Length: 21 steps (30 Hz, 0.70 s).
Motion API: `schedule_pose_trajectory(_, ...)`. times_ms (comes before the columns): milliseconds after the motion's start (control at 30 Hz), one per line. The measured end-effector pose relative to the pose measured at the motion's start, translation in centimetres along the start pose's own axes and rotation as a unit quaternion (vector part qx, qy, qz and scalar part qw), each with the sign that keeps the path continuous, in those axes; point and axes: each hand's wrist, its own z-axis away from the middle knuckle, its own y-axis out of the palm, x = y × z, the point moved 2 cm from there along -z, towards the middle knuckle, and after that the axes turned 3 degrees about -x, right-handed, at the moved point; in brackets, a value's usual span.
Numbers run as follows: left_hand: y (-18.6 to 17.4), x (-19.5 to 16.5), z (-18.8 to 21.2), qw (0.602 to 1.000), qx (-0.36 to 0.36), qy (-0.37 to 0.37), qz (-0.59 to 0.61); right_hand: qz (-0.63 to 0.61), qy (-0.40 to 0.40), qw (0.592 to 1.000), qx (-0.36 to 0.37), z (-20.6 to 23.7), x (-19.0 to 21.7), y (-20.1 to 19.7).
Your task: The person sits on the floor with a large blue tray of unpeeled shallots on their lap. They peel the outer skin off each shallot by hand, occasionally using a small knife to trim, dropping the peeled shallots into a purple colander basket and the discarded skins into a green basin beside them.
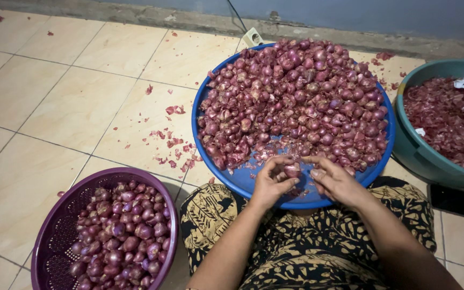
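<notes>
A shallot [292, 169] sits between both hands at the 6 o'clock rim of the blue tray [226, 177]. The left hand [273, 181] pinches it from 9 o'clock; the right hand [333, 180] closes narrowly at 3 o'clock, fingertips apparently touching it. Its long axis is hard to tell. The unpeeled heap [296, 96] lies at 12 o'clock, the purple basket [55, 236] at 8.

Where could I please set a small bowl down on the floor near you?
Bare beige floor tiles stretch left of the round blue plastic tray, above the purple plastic basket. Peel scraps litter the tray's left edge. The teal plastic tub crowds the right.
</notes>
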Motion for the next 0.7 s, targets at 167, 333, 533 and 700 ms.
schedule_pose_trajectory(167,-0.1,0.2,0.0,0.998,-0.028,-0.025,-0.043,-0.002,-0.054,0.998,0.033,0.1,0.2,0.7)
schedule_pose_trajectory(333,-0.6,0.9,-0.1,0.999,-0.006,-0.020,-0.029,0.059,-0.044,0.997,0.011,0.1,0.3,0.7)
schedule_pose_trajectory(533,-0.9,1.8,-0.3,0.997,0.004,-0.064,0.047,0.093,-0.027,0.994,-0.045,-0.1,0.9,0.0)
schedule_pose_trajectory(700,-0.8,1.8,-0.3,0.998,0.004,-0.048,0.035,0.028,-0.023,0.999,0.014,0.2,0.8,0.6)
